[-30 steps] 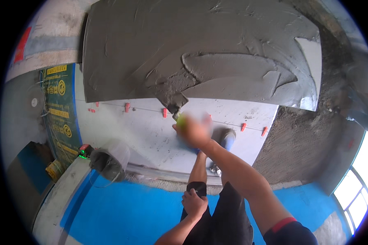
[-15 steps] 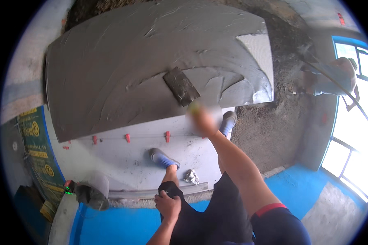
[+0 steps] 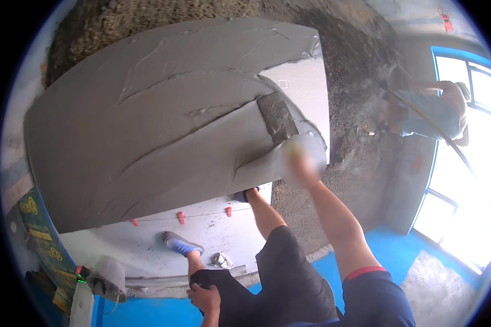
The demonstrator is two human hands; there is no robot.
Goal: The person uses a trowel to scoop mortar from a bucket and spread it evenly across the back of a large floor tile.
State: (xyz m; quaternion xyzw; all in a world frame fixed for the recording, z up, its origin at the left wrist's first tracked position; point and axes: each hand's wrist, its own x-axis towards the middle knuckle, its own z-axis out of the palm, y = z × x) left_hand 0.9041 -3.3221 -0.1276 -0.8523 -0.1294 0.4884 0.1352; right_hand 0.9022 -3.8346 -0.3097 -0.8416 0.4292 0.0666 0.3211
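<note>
A large pale slab lies before me, mostly coated in wet grey mortar; a bare, finely ridged patch shows at its right end. My right hand, partly blurred out, is closed around the yellow-green handle of a flat rectangular trowel. The blade is smeared with mortar and rests on the coating beside the bare patch. A smooth swept band with raised edges runs left from it. My left hand rests on the leg of my black shorts, fingers loosely curved and holding no tool.
My feet stand on a white panel with red clips along a line. Crumpled foil-like scrap lies near my foot; a grey bucket stands at lower left. Rough mortar ground borders the slab. A person bends by the window.
My right hand and the trowel have moved right across the slab to the bare patch, leaving a smoothed band. The view has shifted right. My left hand stays on my leg.
</note>
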